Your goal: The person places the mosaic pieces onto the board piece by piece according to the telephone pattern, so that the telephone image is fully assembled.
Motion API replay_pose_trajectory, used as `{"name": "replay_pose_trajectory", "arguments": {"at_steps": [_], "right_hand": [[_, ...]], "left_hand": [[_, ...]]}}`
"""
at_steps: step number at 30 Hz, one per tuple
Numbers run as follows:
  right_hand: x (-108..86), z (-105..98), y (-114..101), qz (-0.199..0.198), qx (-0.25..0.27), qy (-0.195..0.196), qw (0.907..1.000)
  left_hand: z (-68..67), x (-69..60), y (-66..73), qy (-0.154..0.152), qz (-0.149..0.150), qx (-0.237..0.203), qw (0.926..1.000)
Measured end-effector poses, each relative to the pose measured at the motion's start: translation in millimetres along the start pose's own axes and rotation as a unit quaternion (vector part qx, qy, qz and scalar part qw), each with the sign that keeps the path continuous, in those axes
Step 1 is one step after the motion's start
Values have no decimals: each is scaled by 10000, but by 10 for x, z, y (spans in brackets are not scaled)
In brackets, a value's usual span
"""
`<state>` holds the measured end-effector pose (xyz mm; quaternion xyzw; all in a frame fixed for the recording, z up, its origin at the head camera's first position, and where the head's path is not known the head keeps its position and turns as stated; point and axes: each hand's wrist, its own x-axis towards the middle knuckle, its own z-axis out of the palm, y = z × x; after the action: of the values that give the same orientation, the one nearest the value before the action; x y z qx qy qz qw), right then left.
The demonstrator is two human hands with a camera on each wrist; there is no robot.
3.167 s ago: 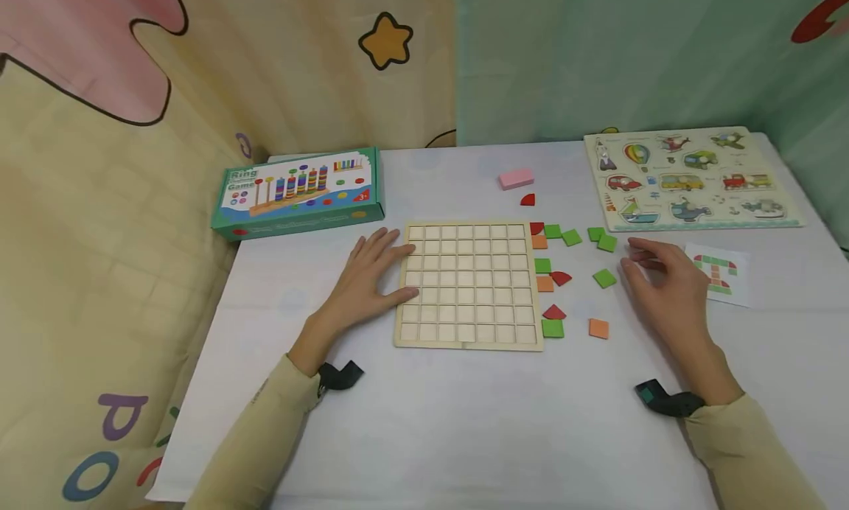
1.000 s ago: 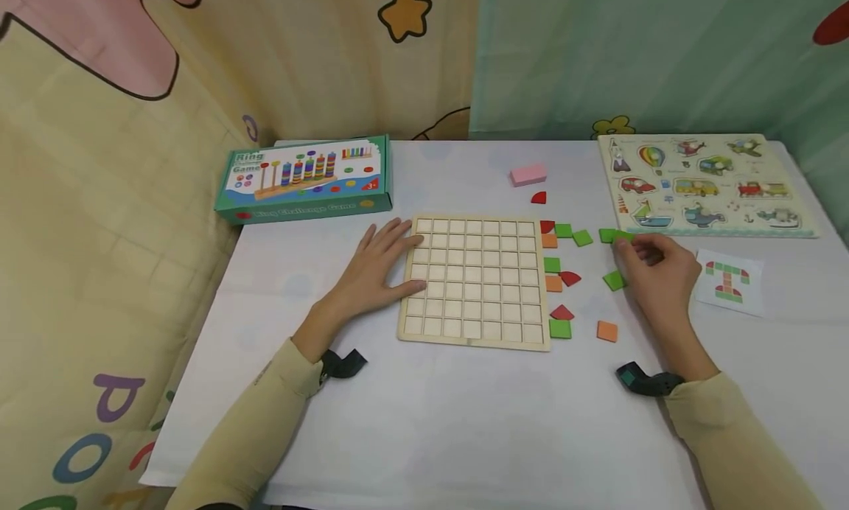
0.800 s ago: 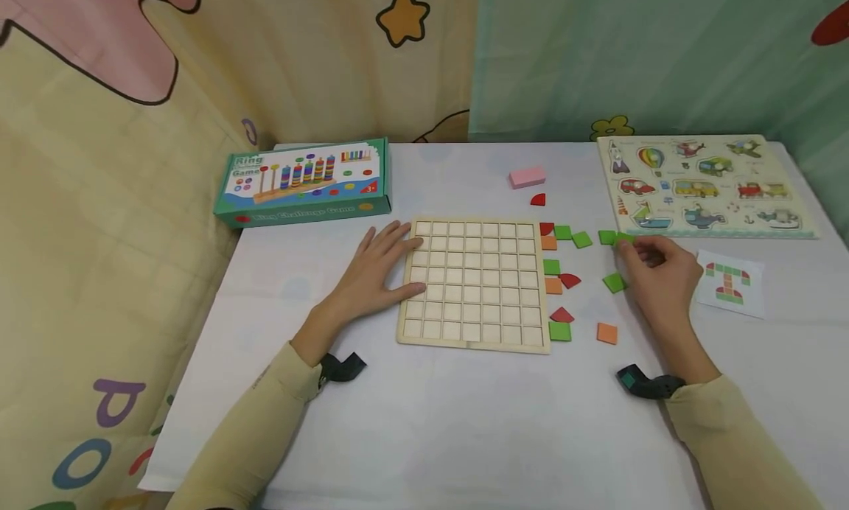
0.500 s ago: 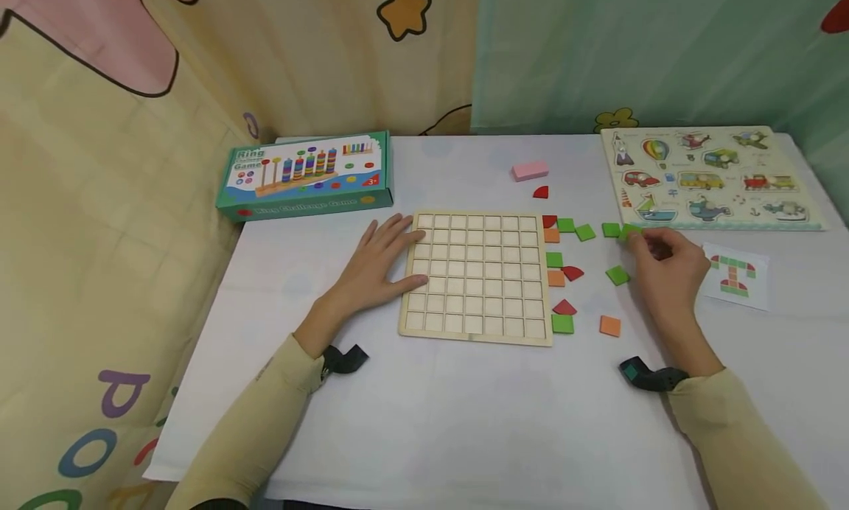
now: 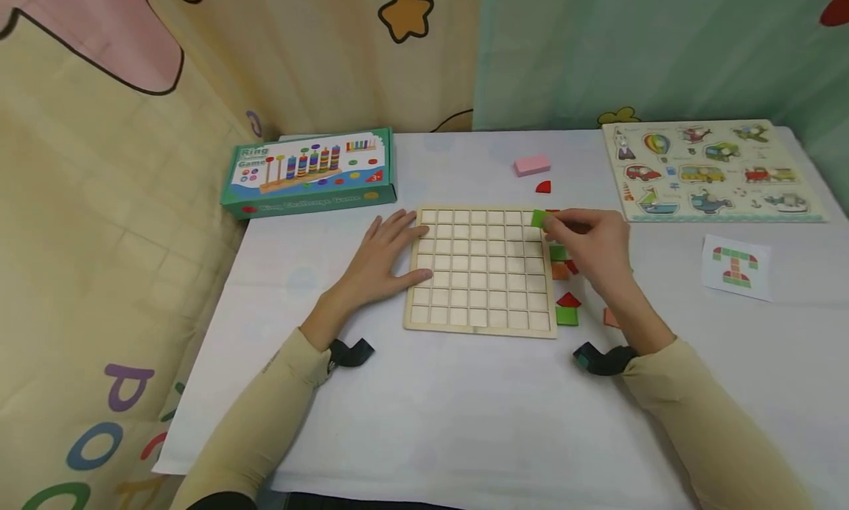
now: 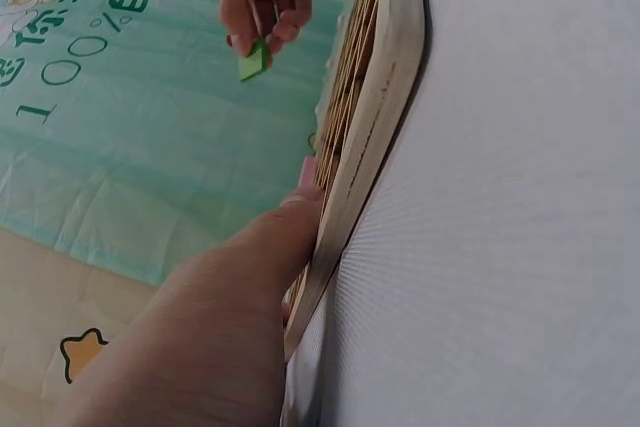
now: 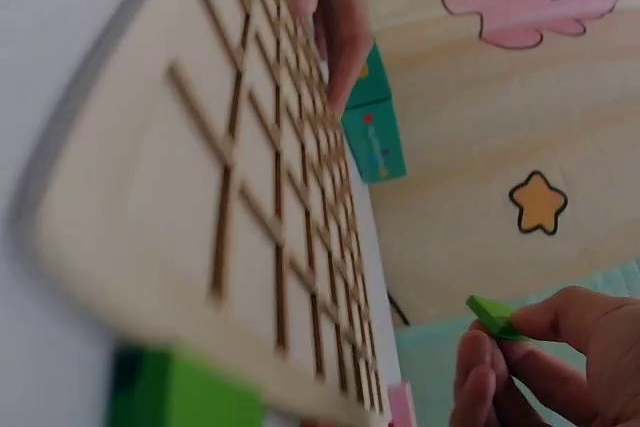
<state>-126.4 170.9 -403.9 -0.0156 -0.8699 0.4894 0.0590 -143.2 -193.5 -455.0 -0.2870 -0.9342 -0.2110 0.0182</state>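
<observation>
A wooden grid board (image 5: 477, 329) lies on the white table, its squares bare. My left hand (image 5: 374, 263) rests with spread fingers on the board's left edge, thumb and index on the rim. Above the board's top right corner, my right hand (image 5: 593, 248) pinches a green square tile (image 5: 539, 218) between thumb and fingers; the right wrist view shows this tile (image 7: 492, 316) raised off the board. Beside the board's right edge lie a red piece (image 5: 568, 300), a green tile (image 5: 567, 316) and an orange tile (image 5: 560, 271). The right hand hides some other pieces.
A green game box (image 5: 308, 172) stands at the back left. Behind the board lie a pink block (image 5: 532, 165) and a red quarter piece (image 5: 544, 187). A picture puzzle board (image 5: 716, 172) and a pattern card (image 5: 736, 267) are at the right.
My right hand has moved left from the loose green tiles near the puzzle board to the grid board's top right corner, carrying a green tile. My left hand has stayed on the board's edge.
</observation>
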Motion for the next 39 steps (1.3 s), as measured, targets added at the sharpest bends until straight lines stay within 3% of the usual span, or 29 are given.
{"name": "replay_pose_trajectory", "arguments": {"at_steps": [4, 8, 14, 20, 32, 35, 39], "right_hand": [[140, 311, -232, -27, 221, -689, 9974], [240, 588, -310, -103, 249, -983, 9948], [271, 865, -243, -646, -32, -846, 9943], [248, 1014, -204, -1106, -65, -712, 9913], [181, 1010, -294, -1420, -569, -1034, 9828], [213, 883, -328, -1328, -535, -1009, 9845], [313, 563, -354, -1050, -465, -889, 9894]], "left_hand": [[7, 0, -9, 52, -13, 2, 10000], [10, -3, -3, 30, -25, 2, 10000], [0, 5, 42, -17, -14, 0, 10000], [-8, 9, 22, -24, -51, 76, 10000], [13, -4, -8, -42, -23, 84, 10000], [10, -2, -4, -32, -21, 71, 10000], [14, 1, -14, -17, -7, 87, 10000]]}}
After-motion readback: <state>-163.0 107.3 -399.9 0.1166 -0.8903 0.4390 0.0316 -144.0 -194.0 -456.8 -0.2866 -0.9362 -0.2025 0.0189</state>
